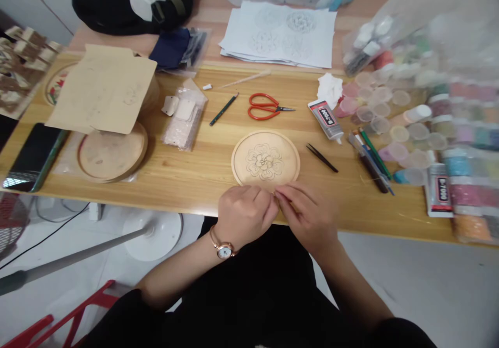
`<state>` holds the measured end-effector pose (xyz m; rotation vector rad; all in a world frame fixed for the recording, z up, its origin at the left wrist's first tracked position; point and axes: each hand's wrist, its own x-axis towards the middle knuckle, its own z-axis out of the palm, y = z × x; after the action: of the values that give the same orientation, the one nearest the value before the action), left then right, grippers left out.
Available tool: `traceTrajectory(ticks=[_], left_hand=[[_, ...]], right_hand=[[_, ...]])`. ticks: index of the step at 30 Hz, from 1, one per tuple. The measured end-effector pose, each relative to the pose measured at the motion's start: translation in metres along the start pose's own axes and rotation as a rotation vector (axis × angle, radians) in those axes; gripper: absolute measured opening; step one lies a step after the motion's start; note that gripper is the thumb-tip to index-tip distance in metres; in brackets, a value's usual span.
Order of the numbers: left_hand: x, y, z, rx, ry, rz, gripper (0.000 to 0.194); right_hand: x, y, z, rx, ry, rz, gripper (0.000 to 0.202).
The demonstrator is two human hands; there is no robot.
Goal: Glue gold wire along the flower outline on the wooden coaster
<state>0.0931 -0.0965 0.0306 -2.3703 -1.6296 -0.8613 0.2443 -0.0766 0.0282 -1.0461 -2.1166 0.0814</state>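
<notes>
Both my hands meet at the front edge of the table, just below a round wooden plate (239,163) with a flower outline drawn on it. My left hand (246,210), with a watch at the wrist, is curled into a fist. The thumb and fingers of my right hand (307,215) pinch together beside it. Something tiny shows between the fingertips, too small to name. Beyond the plate lie red-handled scissors (265,110). Black tweezers (322,158) rest to its right, near a glue tube (325,120).
At right stand several small plastic cups (380,124), jars of coloured grains (468,192), brushes (370,163) and a second glue tube (439,189). Left are a pencil (224,108), a wooden tray (113,153), brown paper (103,88) and a phone (33,155). Printed sheets (278,33) lie behind.
</notes>
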Motion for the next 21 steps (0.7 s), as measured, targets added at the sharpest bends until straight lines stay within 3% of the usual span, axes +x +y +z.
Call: traceTrajectory(ticks=[5,9,15,18,21], left_hand=[[0.001,-0.002,0.007,-0.005,0.038,-0.069,0.036],[0.009,-0.016,0.007,-0.030,-0.010,0.002,0.033],[0.046,-0.078,-0.004,0.069,-0.160,0.326,0.027],[0.061,-0.110,0.007,-0.006,-0.224,0.421,0.020],[0.064,-0.127,0.026,-0.161,-0.242,0.413,0.022]], right_hand=[[0.005,0.004,0.000,-0.011,-0.008,0.042,0.004],[0.033,0.027,0.000,0.121,-0.138,0.012,0.007],[0.080,0.078,0.023,0.150,-0.322,-0.153,0.011],[0.082,0.091,0.041,0.148,-0.289,-0.197,0.014],[0.075,0.096,0.054,0.107,-0.265,-0.170,0.011]])
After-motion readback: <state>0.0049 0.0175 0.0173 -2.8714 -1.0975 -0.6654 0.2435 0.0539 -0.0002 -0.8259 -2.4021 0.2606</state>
